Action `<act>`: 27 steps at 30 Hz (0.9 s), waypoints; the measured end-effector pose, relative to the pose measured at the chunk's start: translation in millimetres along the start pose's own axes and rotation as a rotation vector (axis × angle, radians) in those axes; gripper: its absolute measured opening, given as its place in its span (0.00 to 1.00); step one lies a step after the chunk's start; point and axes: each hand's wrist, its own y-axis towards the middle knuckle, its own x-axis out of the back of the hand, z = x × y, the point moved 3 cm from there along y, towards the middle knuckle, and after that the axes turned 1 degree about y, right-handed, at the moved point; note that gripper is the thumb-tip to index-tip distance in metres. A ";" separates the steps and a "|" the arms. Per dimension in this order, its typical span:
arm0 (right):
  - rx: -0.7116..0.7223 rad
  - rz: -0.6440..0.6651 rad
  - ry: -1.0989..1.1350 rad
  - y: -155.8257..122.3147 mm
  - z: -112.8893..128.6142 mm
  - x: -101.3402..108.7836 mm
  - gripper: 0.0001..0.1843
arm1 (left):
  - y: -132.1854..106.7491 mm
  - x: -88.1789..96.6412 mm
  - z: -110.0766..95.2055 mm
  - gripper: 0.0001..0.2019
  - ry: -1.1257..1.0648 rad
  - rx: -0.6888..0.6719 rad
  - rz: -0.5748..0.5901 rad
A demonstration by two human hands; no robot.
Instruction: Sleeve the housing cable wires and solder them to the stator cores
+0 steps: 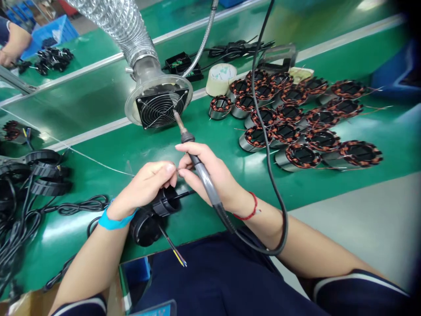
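Note:
My right hand (213,175) holds a soldering iron (205,177) between thumb and fingers, its tip pointing up and away in front of the fume extractor fan (163,109). My left hand (151,182) is closed in a pinch, fingertips meeting those of my right hand; what lies between them is too small to make out. A thin pale wire (95,160) runs from the left up to my left hand. Under that hand are a black round housing (166,202) and another black round part (144,226), with coloured wire ends (179,256) sticking out toward me.
Several copper-wound stators (302,156) stand in rows on the green bench at right, beside a tape roll (221,79). Black rings (51,184) and coiled cables (80,205) lie at left. The iron's cord (268,162) loops over my right forearm. A co-worker's hand (11,52) shows far left.

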 end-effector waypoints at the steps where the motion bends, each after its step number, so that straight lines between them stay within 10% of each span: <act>1: 0.004 -0.003 -0.001 1.1 0.5 0.5 0.22 | -1.0 -0.3 -1.7 0.23 0.080 0.004 0.025; 7: -0.050 0.088 -0.247 -13.5 -0.3 31.5 0.22 | -0.8 -4.5 2.5 0.18 0.465 -0.036 0.128; 15: -0.098 0.433 -0.599 -74.9 -13.6 25.6 0.19 | 8.6 -3.1 26.0 0.17 0.300 0.087 0.243; 27: 0.039 0.050 -0.150 -41.9 1.3 11.4 0.26 | -1.8 -10.6 5.2 0.10 0.269 0.035 0.300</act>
